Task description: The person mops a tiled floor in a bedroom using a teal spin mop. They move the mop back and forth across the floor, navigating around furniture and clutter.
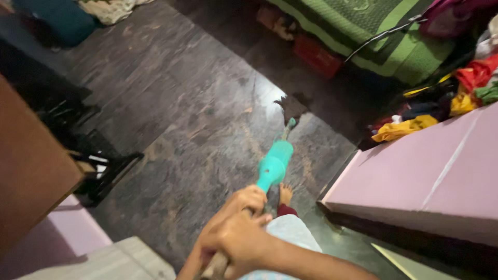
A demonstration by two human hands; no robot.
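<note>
Holding a broom (274, 166) with both hands. Gripping with the left hand (245, 201) in front and the right hand (234, 239) just behind it, touching. Curled shut round the stick on both, fingers (258, 198) tight, likely for a strong push. Reaching down and forward, with the right arm coming in from the low right side. Just past the fingers, a blue-green part of the broom; far ahead of them, its tip down on the dark floor (171, 103). Close under the fingers, a bare foot (285, 193). Off to their right, a pink block (430, 176) and a pile of clothes (415, 127).

Teal-collared broom (274, 165), slanted away over dark stone floor, its head apparently touching down, blurred.
</note>
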